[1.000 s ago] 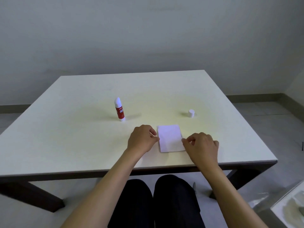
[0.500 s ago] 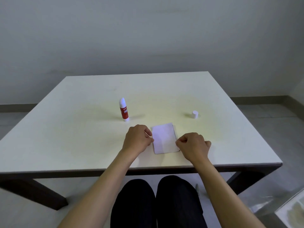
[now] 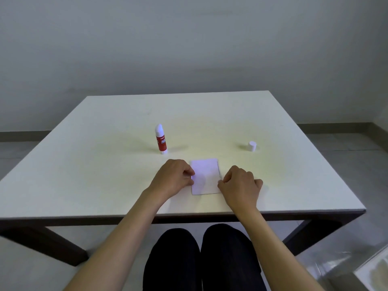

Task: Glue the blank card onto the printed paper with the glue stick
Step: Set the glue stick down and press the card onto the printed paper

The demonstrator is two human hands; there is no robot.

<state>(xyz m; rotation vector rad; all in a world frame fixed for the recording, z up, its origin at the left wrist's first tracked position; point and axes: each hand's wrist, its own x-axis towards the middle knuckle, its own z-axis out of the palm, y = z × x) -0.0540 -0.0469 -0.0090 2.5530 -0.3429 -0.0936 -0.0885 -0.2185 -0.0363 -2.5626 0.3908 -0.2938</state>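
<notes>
A blank white card [image 3: 205, 177] lies flat on the white table [image 3: 84, 164] near its front edge. A thin line along the card's right side hints at a second sheet beneath; no print shows. My left hand [image 3: 173, 178] is curled, thumb and forefinger pinching the card's left edge. My right hand [image 3: 239, 185] is curled too, its fingertips on the card's right edge. The red and white glue stick [image 3: 161, 139] stands upright and uncapped behind my left hand. Its white cap [image 3: 252, 146] stands alone to the right, beyond my right hand.
The table's front edge [image 3: 189, 215] runs just below my wrists, with my dark-clothed knees [image 3: 201, 259] under it. A grey wall stands behind the table. A pale object [image 3: 375, 271] sits on the floor at the lower right.
Both hands have slid the card a little to the left, closer to the glue stick's side. The glue stick and its cap have stayed where they were.
</notes>
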